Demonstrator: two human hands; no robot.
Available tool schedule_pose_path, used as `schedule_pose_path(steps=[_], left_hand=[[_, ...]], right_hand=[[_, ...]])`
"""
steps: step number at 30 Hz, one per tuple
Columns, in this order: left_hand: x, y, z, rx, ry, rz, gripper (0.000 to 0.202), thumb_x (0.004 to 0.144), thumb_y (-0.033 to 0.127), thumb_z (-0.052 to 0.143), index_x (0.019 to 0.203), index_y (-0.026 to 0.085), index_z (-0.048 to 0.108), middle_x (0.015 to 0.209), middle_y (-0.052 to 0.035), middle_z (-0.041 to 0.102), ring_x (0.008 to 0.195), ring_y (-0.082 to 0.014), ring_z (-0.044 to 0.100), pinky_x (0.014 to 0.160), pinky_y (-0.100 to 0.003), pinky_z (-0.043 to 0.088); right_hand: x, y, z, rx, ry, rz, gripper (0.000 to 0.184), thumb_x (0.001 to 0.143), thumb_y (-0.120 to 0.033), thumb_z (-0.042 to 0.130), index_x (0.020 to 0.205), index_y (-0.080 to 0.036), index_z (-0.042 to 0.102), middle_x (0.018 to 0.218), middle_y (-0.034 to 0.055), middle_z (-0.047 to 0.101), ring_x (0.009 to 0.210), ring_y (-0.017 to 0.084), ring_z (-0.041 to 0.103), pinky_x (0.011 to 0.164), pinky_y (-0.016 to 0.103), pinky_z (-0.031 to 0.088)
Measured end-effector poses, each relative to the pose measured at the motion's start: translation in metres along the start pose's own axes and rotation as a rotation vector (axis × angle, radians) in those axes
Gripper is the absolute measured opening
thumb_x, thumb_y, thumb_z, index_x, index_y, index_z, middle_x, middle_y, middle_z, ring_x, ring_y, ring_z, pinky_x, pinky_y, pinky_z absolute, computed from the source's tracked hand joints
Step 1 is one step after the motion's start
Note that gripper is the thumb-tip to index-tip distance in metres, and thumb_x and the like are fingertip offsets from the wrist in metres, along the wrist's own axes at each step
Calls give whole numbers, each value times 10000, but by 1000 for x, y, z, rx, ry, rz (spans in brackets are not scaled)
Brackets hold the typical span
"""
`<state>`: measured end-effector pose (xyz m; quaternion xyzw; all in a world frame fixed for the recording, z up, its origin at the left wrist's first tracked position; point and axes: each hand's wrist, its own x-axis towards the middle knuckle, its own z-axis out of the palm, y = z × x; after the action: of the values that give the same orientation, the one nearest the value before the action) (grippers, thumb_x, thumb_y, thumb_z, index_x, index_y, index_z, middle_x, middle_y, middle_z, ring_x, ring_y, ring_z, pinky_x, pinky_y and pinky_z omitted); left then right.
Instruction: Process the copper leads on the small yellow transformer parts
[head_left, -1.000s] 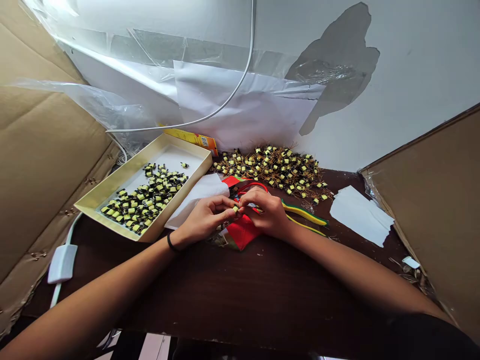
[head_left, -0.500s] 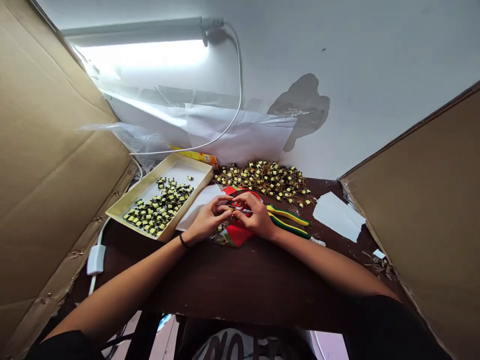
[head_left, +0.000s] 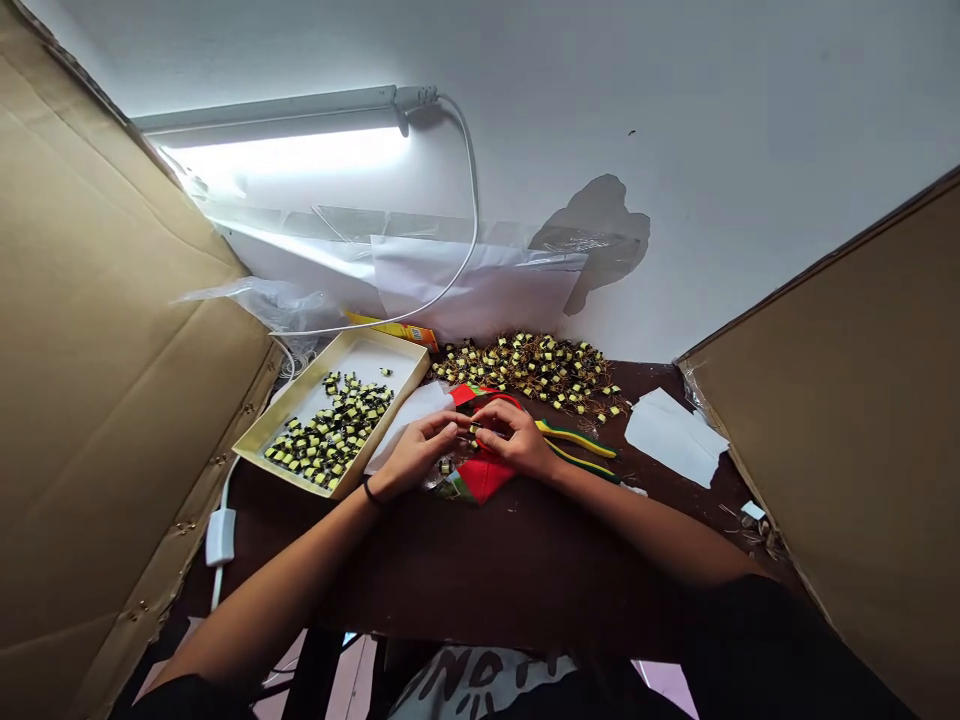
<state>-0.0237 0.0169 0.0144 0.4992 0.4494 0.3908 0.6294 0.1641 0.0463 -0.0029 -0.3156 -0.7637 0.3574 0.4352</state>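
My right hand pinches a small yellow-and-black wire-wound coil between thumb and fingers. My left hand is just beside it, fingertips reaching to the coil, thumb and fingers drawn together; whatever they grip is too small to see. Beneath both hands lies a red and green packet, partly covered by them. Another small coil rests near the packet's left edge. Pliers with yellow and green handles lie to the right of my right hand, their jaws hidden.
A shallow cream tray at left holds many coils. Behind the hands is a heap of coils with copper leads. White paper lies at right. Cardboard walls flank the table; a tube lamp shines above.
The view has shifted slightly, so the lamp and tray sit lower. My left fingers have straightened and drawn a little away from the right hand, which still pinches the coil.
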Motion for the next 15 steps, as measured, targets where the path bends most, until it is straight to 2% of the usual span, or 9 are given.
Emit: schedule_pose_path(steps=[6, 15], left_hand=[[-1, 3, 3, 77, -51, -36, 462, 705, 562, 703, 805, 113, 667, 762, -40, 652, 688, -135, 585, 668, -239, 473], [-5, 10, 5, 232, -90, -12, 446, 691, 568, 685, 718, 126, 638, 668, 1, 576, 603, -105, 493, 582, -216, 403]], right_hand=[[1, 0, -3, 36, -71, 59, 205, 847, -347, 628, 927, -168, 690, 831, 40, 662, 762, 143, 604, 696, 274, 489], [4, -4, -3, 165, -151, 166, 247, 812, -402, 640, 873, -175, 717, 840, 37, 673, 751, 144, 606, 701, 274, 478]])
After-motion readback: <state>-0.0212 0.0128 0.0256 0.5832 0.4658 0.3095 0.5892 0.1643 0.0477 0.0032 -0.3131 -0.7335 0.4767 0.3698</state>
